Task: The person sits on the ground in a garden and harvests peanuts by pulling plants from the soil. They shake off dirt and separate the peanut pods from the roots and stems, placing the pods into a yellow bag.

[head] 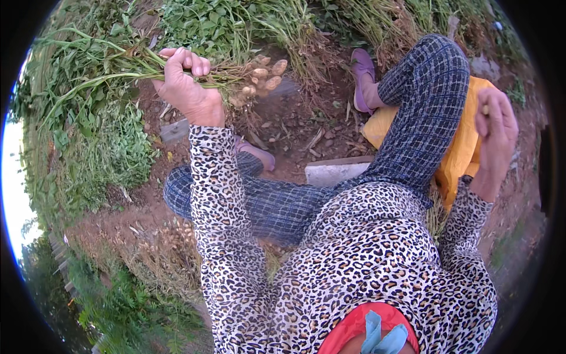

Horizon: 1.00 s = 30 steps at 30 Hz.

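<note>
My left hand (190, 86) grips a bunch of peanut plants by the green stems (112, 76). Leafy tops trail off to the left, and a cluster of tan peanut pods (263, 75) hangs from the root end, to the right of the fist. Over the yellow-orange sack (457, 155), on the far right, is my right hand (497, 128) with its fingers curled. A small pale piece (485, 109), seemingly a peanut pod, shows between those fingers. My right leg partly covers the sack, so its mouth and contents cannot be made out.
Pulled peanut plants (221, 26) lie piled ahead, with more greenery (119, 150) on the left. A pale block (338, 171) sits between my legs on reddish soil (305, 132). Plants with pods (172, 243) lie beside my left leg. Purple shoes (363, 79) are on my feet.
</note>
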Tool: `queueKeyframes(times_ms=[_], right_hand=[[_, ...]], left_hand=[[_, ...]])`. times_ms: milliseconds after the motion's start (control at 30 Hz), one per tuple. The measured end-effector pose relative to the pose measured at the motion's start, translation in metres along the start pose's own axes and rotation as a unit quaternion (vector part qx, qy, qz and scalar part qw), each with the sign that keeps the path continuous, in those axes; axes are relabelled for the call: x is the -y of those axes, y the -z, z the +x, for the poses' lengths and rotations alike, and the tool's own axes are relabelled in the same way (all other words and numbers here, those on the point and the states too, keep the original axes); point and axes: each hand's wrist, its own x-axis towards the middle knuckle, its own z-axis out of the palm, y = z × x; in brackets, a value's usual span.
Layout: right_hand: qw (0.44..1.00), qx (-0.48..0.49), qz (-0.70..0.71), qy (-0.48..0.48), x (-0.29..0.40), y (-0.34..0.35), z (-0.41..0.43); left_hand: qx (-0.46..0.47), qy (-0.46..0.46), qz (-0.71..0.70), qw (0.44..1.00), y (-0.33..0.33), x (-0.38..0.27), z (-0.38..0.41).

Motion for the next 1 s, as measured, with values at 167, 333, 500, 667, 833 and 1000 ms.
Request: queueKeyframes(times_ms=[167,333,500,667,833,1000], right_hand=[[0.906,-0.13,-0.398,0.058,-0.017,0.079,0.004],[0.971,-0.074,-0.16,0.163,-0.002,-0.031,0.003],[0.966,0.212,0.117,-0.092,-0.043,-0.147,0.026],[0.887,0.241,0.336,-0.205,-0.067,-0.206,0.002],[0.868,0.295,0.362,-0.172,-0.074,-0.211,0.032],[0.856,0.395,0.311,-0.117,-0.07,-0.211,0.046]], left_hand=[[0.046,0.064,-0.09,0.993,0.001,-0.001,0.006],[0.098,0.143,-0.167,0.971,0.011,0.002,0.005],[0.124,0.179,-0.18,0.959,-0.001,-0.003,0.0],[0.078,0.159,-0.152,0.972,0.0,0.003,-0.007],[0.068,0.163,-0.167,0.97,0.001,0.008,-0.003],[0.106,0.217,-0.216,0.946,-0.003,0.005,-0.004]])
